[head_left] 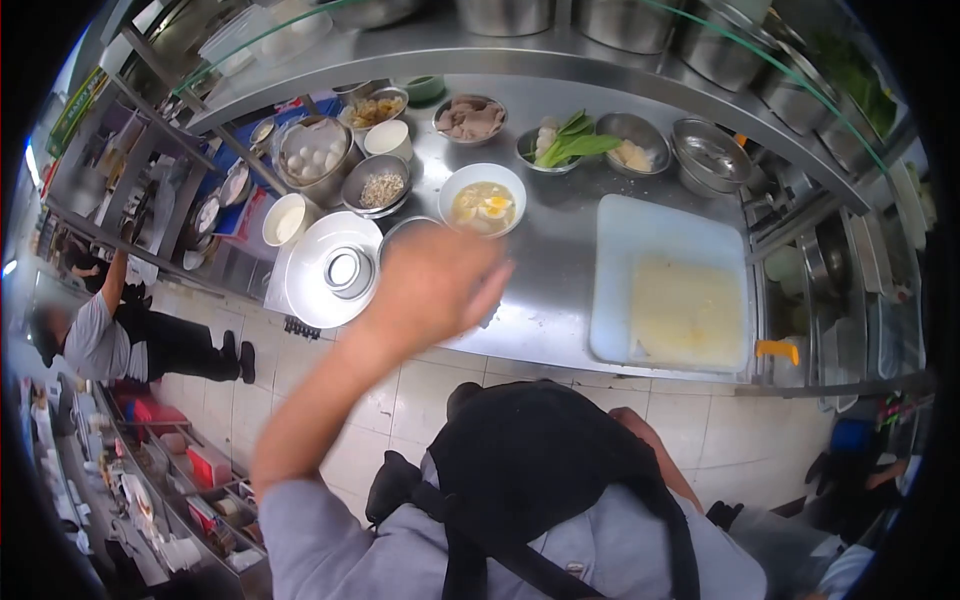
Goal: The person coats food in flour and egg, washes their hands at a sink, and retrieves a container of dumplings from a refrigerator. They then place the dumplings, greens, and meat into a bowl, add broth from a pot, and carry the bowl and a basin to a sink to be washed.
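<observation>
The blurred left hand (438,288) hovers over the steel counter (550,265) near its front edge, its grip too smeared to tell. Just beyond it sits one white bowl (483,172) of food; leftward, one white dish (303,272); rightward, bare steel up to one cutting board (614,265). The right hand (632,422), partly hidden, is unreadable.

One soup bowl (454,184), one wide dish (308,262)

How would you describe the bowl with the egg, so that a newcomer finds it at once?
On the steel counter, look left of the cutting board. There, just beyond the person's left hand, stands a round white bowl. Unlike its neighbours, it holds an egg with bright yellow yolk showing.
</observation>
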